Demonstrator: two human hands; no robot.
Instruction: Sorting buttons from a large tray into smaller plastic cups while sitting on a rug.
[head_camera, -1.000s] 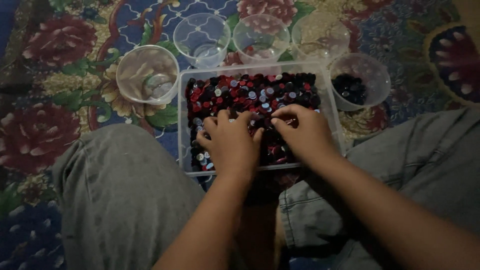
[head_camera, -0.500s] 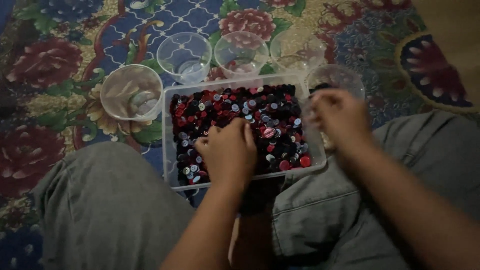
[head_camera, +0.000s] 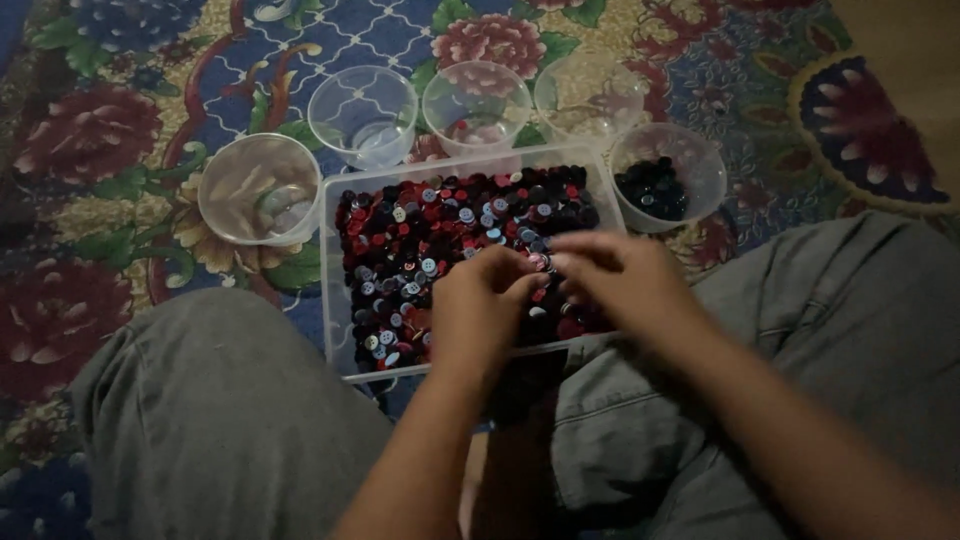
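Observation:
A clear plastic tray (head_camera: 336, 300) sits on the rug between my knees, filled with several red, black, blue and white buttons (head_camera: 430, 235). My left hand (head_camera: 483, 312) rests on the buttons at the tray's near middle with its fingers curled down among them. My right hand (head_camera: 622, 285) lies over the tray's near right part, fingers stretched left. The fingertips of both hands meet near a pale button (head_camera: 541, 262). Whether either hand pinches a button is unclear.
Several clear plastic cups ring the tray: one at the left (head_camera: 258, 190), three along the far side (head_camera: 363, 113) (head_camera: 476, 102) (head_camera: 590, 98), and one at the right (head_camera: 668, 178) holding dark buttons. My grey trouser legs (head_camera: 210, 420) flank the tray on a flowered rug (head_camera: 90, 130).
My right hand went to the right cup with the dark buttons, then came back over the tray beside my left hand. The left hand stayed on the buttons.

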